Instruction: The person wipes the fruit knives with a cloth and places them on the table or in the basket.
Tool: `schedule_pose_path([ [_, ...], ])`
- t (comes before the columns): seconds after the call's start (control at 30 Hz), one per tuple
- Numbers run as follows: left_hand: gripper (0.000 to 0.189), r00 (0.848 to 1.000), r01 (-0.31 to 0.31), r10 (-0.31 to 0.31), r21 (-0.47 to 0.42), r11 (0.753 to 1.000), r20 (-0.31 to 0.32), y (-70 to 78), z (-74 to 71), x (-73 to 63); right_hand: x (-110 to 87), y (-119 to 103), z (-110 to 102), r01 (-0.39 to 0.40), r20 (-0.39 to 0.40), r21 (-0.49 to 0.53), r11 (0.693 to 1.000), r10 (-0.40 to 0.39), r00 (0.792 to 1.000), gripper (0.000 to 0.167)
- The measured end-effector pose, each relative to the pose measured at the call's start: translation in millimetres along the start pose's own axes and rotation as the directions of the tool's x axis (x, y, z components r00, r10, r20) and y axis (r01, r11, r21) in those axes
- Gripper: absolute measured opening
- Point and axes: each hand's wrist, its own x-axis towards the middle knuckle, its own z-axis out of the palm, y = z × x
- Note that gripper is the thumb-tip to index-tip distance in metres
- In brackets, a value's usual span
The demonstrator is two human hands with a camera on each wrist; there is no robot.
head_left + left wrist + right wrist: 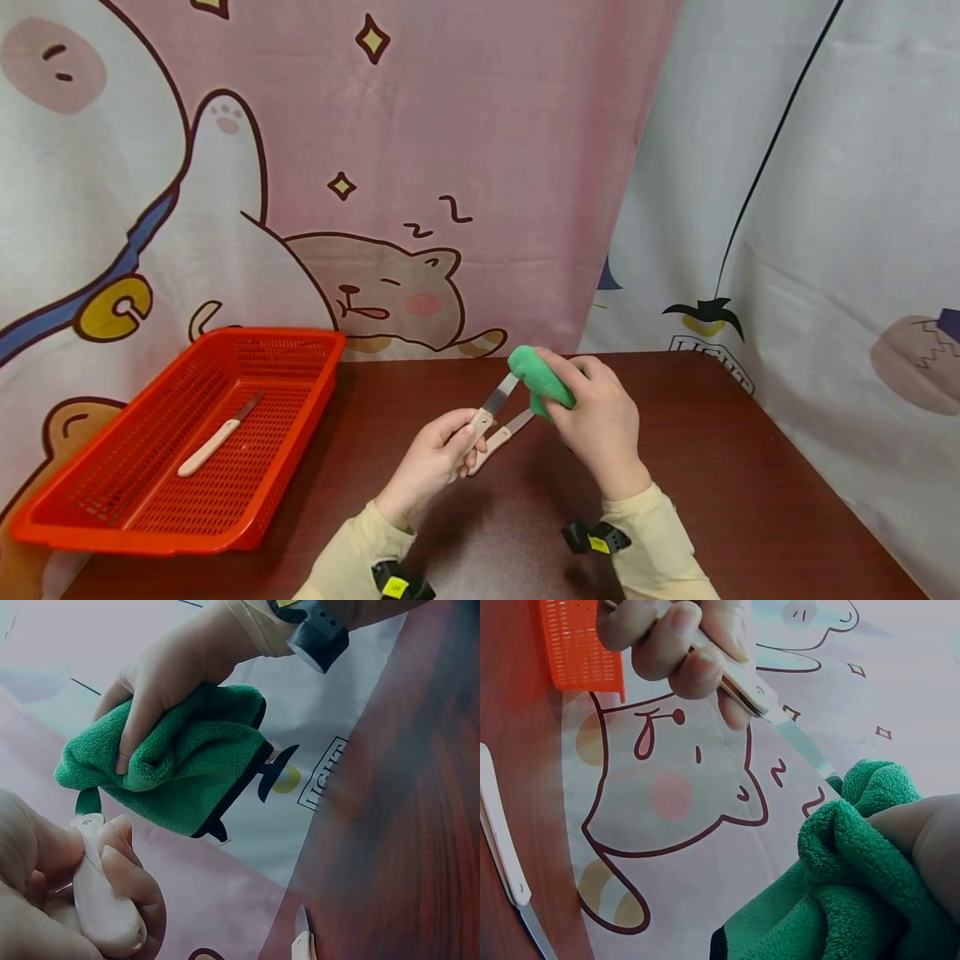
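My left hand (438,454) grips the pale handle of a knife (481,422), whose blade points up and to the right. In my right hand (600,417) is a bunched green cloth (542,379) with a dark edge, pinched between thumb and fingers. The cloth covers the tip of the blade, as the right wrist view shows with the cloth (855,877) against the blade (806,746). A second knife (491,450) with a pale handle lies on the table just beyond my left hand. Part of its blade is hidden behind the cloth in the head view.
An orange-red plastic basket (281,467) with perforated sides stands on the left of the brown table (712,467). Another pale-handled knife (217,442) lies inside it. A printed cartoon curtain (487,125) hangs behind the table and along its right side.
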Motion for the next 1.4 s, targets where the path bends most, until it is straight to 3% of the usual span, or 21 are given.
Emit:
schedule_pose_path([
  [0.23,0.020,1.000,-0.001,0.000,-0.017,1.000,-0.005,-0.1,-0.9,0.2,0.2,8,-5,-0.048,-0.009,-0.010,0.999,0.048,0.999,0.060],
  [0.67,0.025,0.997,0.066,-0.071,-0.124,0.990,-0.038,4.2,-10.0,1.4,3.6,12,-18,-0.091,-0.077,0.009,0.996,0.091,0.993,0.058],
  [1.0,0.026,0.995,0.064,-0.073,-0.135,0.989,-0.067,6.0,-18.0,2.8,5.9,5,-26,-0.049,-0.132,0.072,0.996,0.059,0.990,0.057],
  [1.4,0.028,0.995,0.061,-0.074,-0.167,0.984,-0.073,4.8,-16.5,3.0,0.5,-19,-12,0.082,-0.062,0.097,0.992,-0.076,0.995,0.063],
])
